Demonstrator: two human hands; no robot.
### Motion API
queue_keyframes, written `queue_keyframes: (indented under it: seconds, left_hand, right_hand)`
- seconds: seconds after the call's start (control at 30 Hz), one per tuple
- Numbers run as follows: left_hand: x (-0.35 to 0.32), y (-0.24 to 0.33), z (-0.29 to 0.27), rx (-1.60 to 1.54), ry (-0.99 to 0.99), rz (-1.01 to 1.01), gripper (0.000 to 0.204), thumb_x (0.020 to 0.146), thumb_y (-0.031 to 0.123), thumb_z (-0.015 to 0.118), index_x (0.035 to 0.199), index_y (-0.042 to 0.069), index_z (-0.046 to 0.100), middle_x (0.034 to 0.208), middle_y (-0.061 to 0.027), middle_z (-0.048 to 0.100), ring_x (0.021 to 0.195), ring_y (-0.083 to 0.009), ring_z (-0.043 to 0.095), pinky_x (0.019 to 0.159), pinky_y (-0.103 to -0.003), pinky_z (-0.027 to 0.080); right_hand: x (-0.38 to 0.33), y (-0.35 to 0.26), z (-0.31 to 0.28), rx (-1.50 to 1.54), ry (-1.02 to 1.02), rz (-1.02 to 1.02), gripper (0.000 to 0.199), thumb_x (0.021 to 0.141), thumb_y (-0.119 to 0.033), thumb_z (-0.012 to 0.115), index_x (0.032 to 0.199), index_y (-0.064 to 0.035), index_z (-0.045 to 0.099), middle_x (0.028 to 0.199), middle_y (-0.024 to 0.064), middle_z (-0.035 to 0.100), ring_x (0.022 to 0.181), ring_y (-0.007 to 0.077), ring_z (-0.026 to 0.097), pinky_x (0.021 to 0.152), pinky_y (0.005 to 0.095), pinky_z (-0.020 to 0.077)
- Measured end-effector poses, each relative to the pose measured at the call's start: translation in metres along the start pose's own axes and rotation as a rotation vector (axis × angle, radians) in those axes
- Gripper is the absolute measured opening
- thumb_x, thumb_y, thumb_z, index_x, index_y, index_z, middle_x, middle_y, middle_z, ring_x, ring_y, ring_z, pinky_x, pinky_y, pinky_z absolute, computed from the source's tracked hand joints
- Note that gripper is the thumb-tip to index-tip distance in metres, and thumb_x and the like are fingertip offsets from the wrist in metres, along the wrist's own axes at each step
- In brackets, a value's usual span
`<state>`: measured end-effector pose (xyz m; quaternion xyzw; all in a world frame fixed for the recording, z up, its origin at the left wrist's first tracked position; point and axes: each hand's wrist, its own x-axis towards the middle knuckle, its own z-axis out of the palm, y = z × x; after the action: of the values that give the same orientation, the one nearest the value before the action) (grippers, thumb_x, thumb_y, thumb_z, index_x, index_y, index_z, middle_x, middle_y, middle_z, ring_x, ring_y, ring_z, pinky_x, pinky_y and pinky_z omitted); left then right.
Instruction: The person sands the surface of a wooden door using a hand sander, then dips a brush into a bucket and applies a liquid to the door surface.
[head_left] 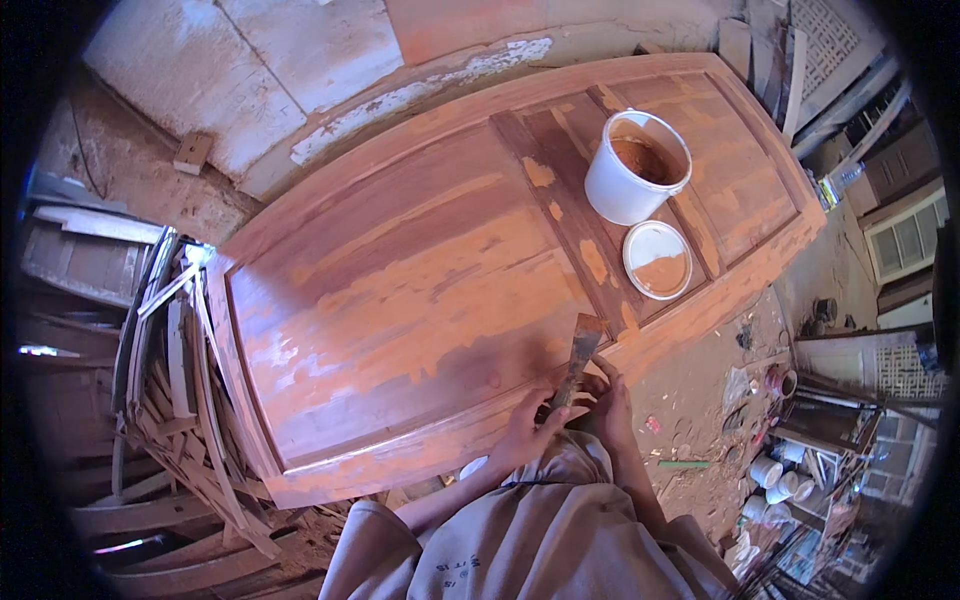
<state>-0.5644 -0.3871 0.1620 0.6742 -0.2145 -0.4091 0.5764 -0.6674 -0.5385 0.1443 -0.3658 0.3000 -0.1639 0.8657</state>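
Note:
My left hand [531,428] is closed around the handle of a putty knife [584,342], whose blade points up and away from me, its tip smeared brown. Close beside the handle is my right hand [612,408], its fingers loosely bent and apart; I see nothing held in it. Both hands are in front of my body at the near edge of a large wooden door [400,310], which lies flat with orange-brown filler patches over its panels. On the door's right part stands a white bucket [620,190] of brown filler. Its white lid [657,240], partly smeared with filler, lies next to it.
Scrap wood strips [190,450] are heaped at the left. A wall [330,60] runs behind the door. On the dusty floor [690,400] at the right are debris and several white pots [768,472]. More boards and frames [800,80] lean at the far right.

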Motion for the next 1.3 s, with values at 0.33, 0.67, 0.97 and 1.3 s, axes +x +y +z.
queue_keyframes:
  seconds: [0.33,0.67,0.97,1.3]
  left_hand:
    - [0.009,-0.012,0.006,0.184,0.063,0.147,0.038,0.091,0.026,0.066,0.115,-0.003,0.058,0.11,-0.0193,0.062,0.094,-0.0308,0.066,0.077,-0.04,0.052]
    - [-0.005,-0.066,-0.028,0.274,0.453,-0.05,0.041,0.09,0.016,0.065,0.125,-0.001,0.051,0.121,-0.0225,0.056,0.111,-0.0336,0.056,0.094,-0.043,0.046]
    - [-0.021,-0.133,-0.031,0.747,0.656,-0.009,0.052,0.081,0.016,0.071,0.128,0.004,0.051,0.135,-0.0194,0.049,0.126,-0.0395,0.046,0.105,-0.051,0.038]
    - [-0.025,-0.155,-0.022,0.856,0.634,-0.169,0.048,0.078,0.021,0.074,0.12,0.008,0.056,0.13,-0.0175,0.051,0.122,-0.0388,0.048,0.102,-0.052,0.04]
  right_hand:
    - [0.035,0.04,-0.003,-0.343,0.075,0.014,0.045,0.101,-0.02,0.047,0.144,-0.01,0.037,0.102,0.0058,0.062,0.087,0.0136,0.062,0.073,0.0252,0.0524]
    - [0.11,-0.024,0.018,-0.465,0.028,0.119,0.046,0.102,-0.021,0.046,0.146,-0.0137,0.037,0.077,0.0024,0.05,0.063,0.0088,0.05,0.056,0.0275,0.051]
    - [0.27,-0.016,0.074,-1.281,-0.256,-0.482,0.043,0.1,-0.021,0.052,0.14,-0.0074,0.045,0.085,0.0115,0.062,0.075,0.0198,0.063,0.07,0.0333,0.0518]
    - [0.276,0.032,0.1,-1.292,-0.463,-0.24,0.048,0.094,-0.018,0.059,0.14,-0.0107,0.047,0.091,0.0158,0.062,0.08,0.0305,0.063,0.07,0.0382,0.0527]
